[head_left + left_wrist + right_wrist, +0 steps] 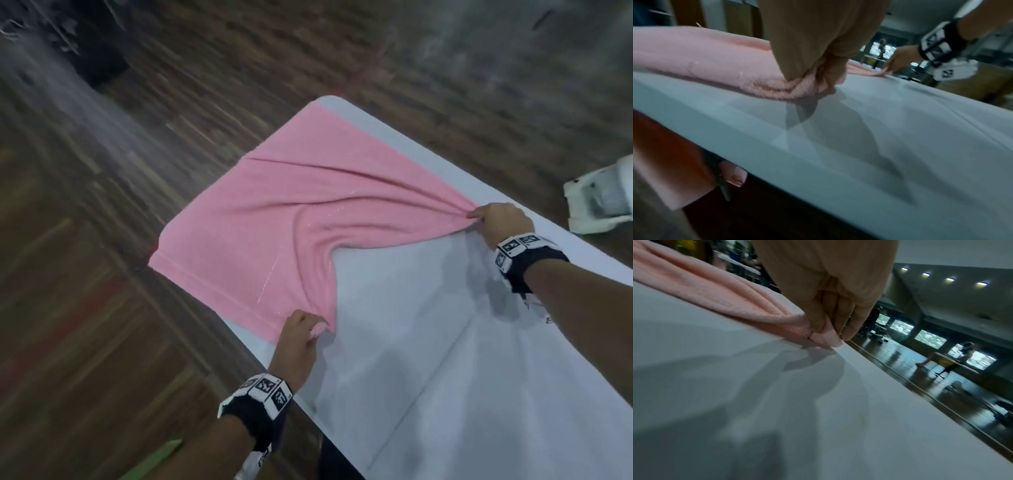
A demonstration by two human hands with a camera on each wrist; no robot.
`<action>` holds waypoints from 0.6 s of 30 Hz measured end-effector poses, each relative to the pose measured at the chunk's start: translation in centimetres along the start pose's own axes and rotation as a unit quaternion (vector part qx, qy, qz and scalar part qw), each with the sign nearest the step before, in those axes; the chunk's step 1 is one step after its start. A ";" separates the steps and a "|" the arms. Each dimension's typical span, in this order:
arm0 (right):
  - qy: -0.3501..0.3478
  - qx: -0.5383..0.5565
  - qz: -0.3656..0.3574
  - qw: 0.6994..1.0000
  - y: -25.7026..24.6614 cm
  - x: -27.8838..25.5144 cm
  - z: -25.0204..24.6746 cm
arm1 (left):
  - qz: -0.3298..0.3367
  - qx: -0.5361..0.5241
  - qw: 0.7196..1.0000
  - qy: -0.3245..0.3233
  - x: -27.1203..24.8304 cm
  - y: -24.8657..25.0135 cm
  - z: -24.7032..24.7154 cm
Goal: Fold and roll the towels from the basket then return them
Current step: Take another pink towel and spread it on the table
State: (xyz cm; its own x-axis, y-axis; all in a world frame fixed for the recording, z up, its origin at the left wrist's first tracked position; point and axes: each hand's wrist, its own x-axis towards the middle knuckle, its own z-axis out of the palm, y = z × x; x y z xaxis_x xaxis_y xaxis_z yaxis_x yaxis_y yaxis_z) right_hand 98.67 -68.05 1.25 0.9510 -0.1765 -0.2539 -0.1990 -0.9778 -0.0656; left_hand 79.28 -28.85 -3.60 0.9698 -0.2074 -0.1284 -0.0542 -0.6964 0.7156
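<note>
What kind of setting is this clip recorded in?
Probably a large hall or workspace, not a home: a white folding table on dark wood flooring, ceiling spotlights and other tables across the open room. Both hands grip a pink towel.

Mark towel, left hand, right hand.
towel [260, 212], head view, flat middle of the cloth
left hand [297, 337], head view, back of hand, pinching the near corner
right hand [501, 222], head view, back of hand, pinching the far corner

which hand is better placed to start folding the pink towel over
Neither alone: left hand and right hand each pinch a near corner of the pink towel, so both can carry that edge together across the table.
</note>
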 end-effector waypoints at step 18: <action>0.089 0.118 0.183 0.972 34.7 -21.4 4.3 | 0.140 0.098 0.969 -0.180 -17.6 23.5 30.3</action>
State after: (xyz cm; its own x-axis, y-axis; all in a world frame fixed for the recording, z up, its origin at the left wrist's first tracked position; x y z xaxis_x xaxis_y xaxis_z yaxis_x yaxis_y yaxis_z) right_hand 70.37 -97.68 0.27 0.8277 -0.5451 -0.1332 -0.5609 -0.7962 -0.2270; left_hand 53.72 -62.39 -5.31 0.7666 -0.6088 -0.2041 -0.3817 -0.6878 0.6175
